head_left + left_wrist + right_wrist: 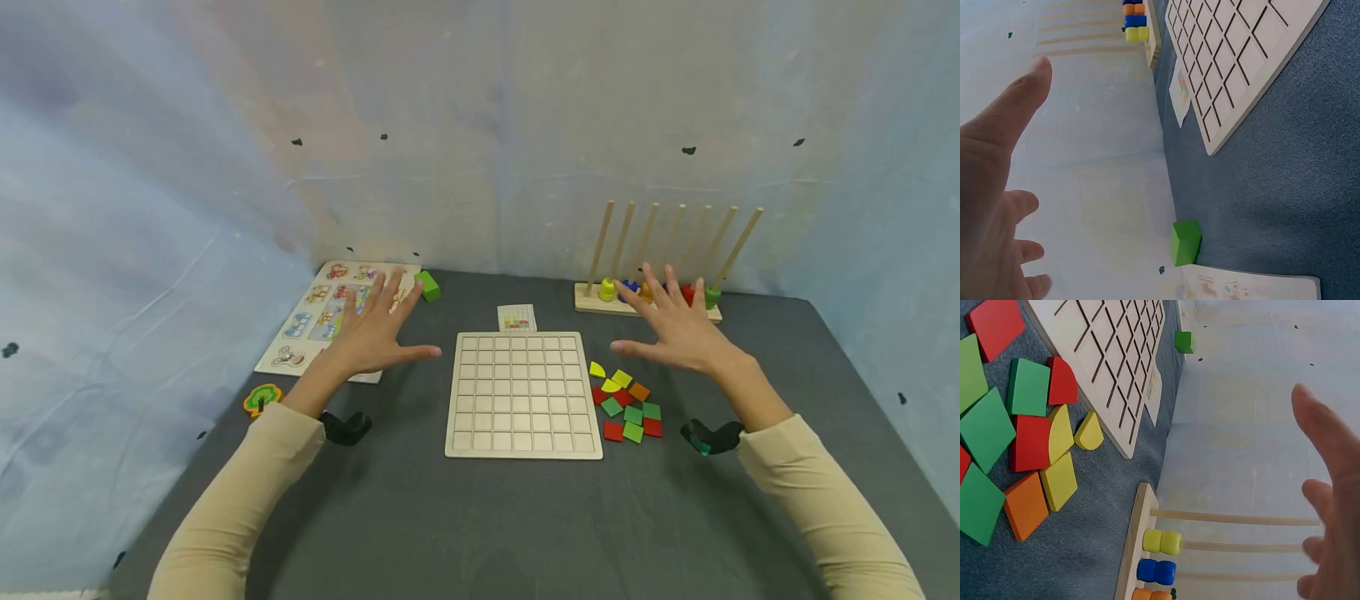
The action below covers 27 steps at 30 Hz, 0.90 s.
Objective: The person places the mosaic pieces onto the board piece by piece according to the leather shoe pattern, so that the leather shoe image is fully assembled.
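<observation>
My left hand (372,331) hovers with fingers spread over the right part of a picture puzzle board (273,354), holding nothing. In the left wrist view its thumb (1019,100) points away from the other fingers. Opposite it, my right hand (678,329) is spread in the air, overlapping a wooden peg rack (615,307) in the head view; nothing is in it. Between the hands lies a wooden grid board (524,395) with bare square cells. Red, green, yellow and orange flat tiles (633,415) lie loosely along its right side, nearest my right hand.
A small pattern card (517,317) lies at the grid board's back edge. A green block (428,286) stands beside the puzzle board, and a tree-shaped piece (262,399) lies at its front left. Coloured beads (1162,541) sit low on the rack's tall pegs. Hanging cloth (495,150) encloses the dark table (480,525).
</observation>
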### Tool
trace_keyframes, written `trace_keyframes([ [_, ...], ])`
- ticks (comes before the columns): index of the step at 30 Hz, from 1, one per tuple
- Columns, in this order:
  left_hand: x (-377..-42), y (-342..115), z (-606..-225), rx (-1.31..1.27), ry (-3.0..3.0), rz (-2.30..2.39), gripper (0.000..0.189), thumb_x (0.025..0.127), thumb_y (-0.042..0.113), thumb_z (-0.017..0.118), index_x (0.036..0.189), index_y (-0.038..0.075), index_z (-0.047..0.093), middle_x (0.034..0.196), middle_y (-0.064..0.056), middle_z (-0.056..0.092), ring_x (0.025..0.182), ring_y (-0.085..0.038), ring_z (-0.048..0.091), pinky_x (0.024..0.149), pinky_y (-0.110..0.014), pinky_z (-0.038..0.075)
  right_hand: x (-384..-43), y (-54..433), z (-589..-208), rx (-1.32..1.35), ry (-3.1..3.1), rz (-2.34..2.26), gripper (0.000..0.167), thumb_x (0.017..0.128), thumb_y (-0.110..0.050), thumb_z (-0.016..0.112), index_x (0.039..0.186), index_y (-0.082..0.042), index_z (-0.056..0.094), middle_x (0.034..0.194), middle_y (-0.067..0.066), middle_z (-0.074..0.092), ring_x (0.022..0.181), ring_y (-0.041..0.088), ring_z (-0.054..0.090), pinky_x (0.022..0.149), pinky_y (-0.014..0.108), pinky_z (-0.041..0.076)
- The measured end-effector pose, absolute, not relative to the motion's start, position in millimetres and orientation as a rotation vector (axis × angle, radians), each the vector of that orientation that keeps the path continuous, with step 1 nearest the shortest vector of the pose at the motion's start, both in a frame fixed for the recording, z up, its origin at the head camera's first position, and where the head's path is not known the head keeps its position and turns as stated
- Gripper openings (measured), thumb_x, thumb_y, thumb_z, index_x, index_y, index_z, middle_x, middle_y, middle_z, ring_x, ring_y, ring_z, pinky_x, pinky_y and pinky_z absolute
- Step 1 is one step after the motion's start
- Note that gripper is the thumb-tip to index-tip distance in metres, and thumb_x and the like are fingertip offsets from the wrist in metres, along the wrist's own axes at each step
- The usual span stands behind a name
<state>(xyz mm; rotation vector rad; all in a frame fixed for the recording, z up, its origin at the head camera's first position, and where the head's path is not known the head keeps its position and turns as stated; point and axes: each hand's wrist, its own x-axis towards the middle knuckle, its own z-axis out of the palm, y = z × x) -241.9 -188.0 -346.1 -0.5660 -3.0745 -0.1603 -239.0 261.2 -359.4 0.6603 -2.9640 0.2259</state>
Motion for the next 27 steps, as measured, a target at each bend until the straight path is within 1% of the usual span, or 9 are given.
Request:
trace_keyframes([
  [3, -242, -188, -347, -0.581, -3.068, -0.213, 0.107, 0.070, 0.082, 0.046, 0.152, 0.027, 0.004, 0.157, -0.009, -0.005, 0.142, -0.034, 0.001, 0.105, -0.063, -0.004, -239, 263, -361, 0.704, -2.917, 0.293, 0.087, 0.084, -0.058, 0.058, 0.151, -0.026, 0.014, 0.156, 0.008, -0.008, 0.140, 0.036, -0.011, 0.102, 0.065, -0.006],
  [4, -242, -188, -347, -0.589, -3.064, -0.233, 0.106, 0.071, 0.081, 0.048, 0.152, 0.025, 0.007, 0.156, -0.011, 0.001, 0.141, -0.036, 0.008, 0.105, -0.063, 0.002, -239, 264, -361, 0.723, -2.897, 0.314, 0.085, 0.085, -0.055, 0.059, 0.151, -0.025, 0.016, 0.156, 0.008, -0.005, 0.141, 0.037, -0.005, 0.104, 0.065, -0.002],
  [6, -242, -188, -348, -0.606, -3.055, -0.273, 0.102, 0.074, 0.076, 0.052, 0.151, 0.022, 0.014, 0.154, -0.015, 0.013, 0.137, -0.038, 0.020, 0.104, -0.063, 0.013, -240, 265, -362, 0.766, -2.848, 0.350, 0.081, 0.086, -0.047, 0.062, 0.150, -0.020, 0.021, 0.156, 0.011, 0.005, 0.138, 0.040, 0.016, 0.104, 0.063, 0.012],
  [9, -243, -189, -352, -0.643, -3.024, -0.302, 0.090, 0.079, 0.066, 0.057, 0.148, 0.017, 0.028, 0.148, -0.018, 0.028, 0.127, -0.038, 0.038, 0.095, -0.061, 0.031, -240, 266, -365, 0.804, -2.799, 0.385, 0.074, 0.087, -0.040, 0.064, 0.148, -0.016, 0.030, 0.152, 0.015, 0.023, 0.125, 0.041, 0.040, 0.098, 0.059, 0.031],
  [12, -244, -189, -359, -0.670, -3.000, -0.355, 0.079, 0.082, 0.057, 0.061, 0.144, 0.014, 0.037, 0.143, -0.017, 0.037, 0.119, -0.037, 0.046, 0.088, -0.057, 0.039, -240, 266, -370, 0.820, -2.785, 0.412, 0.065, 0.088, -0.036, 0.064, 0.142, -0.011, 0.039, 0.142, 0.018, 0.040, 0.115, 0.039, 0.050, 0.091, 0.057, 0.039],
  [16, -245, -189, -373, -0.765, -2.988, -0.494, 0.071, 0.083, 0.046, 0.067, 0.140, 0.009, 0.043, 0.139, -0.017, 0.043, 0.121, -0.036, 0.045, 0.092, -0.055, 0.038, -238, 264, -380, 0.839, -2.798, 0.456, 0.049, 0.089, -0.029, 0.064, 0.130, -0.005, 0.053, 0.126, 0.018, 0.055, 0.112, 0.036, 0.054, 0.090, 0.054, 0.041],
  [19, -245, -187, -384, -0.872, -2.974, -0.589, 0.071, 0.082, 0.040, 0.070, 0.139, 0.007, 0.044, 0.138, -0.015, 0.046, 0.126, -0.035, 0.041, 0.098, -0.053, 0.033, -235, 260, -391, 0.836, -2.814, 0.497, 0.040, 0.089, -0.025, 0.064, 0.122, -0.003, 0.060, 0.118, 0.016, 0.061, 0.108, 0.033, 0.057, 0.088, 0.051, 0.043],
  [22, -245, -185, -397, -0.959, -2.943, -0.681, 0.071, 0.080, 0.036, 0.073, 0.137, 0.005, 0.046, 0.136, -0.015, 0.048, 0.126, -0.034, 0.042, 0.101, -0.051, 0.032, -232, 257, -404, 0.816, -2.811, 0.536, 0.035, 0.089, -0.023, 0.065, 0.117, -0.003, 0.064, 0.113, 0.014, 0.064, 0.104, 0.031, 0.059, 0.086, 0.049, 0.045],
  [27, -241, -185, -420, -0.965, -2.951, -0.827, 0.074, 0.077, 0.033, 0.076, 0.138, 0.006, 0.045, 0.136, -0.015, 0.046, 0.126, -0.033, 0.041, 0.100, -0.051, 0.033, -230, 248, -422, 0.763, -2.784, 0.648, 0.032, 0.087, -0.021, 0.067, 0.113, -0.002, 0.066, 0.104, 0.014, 0.063, 0.085, 0.026, 0.059, 0.070, 0.041, 0.048],
])
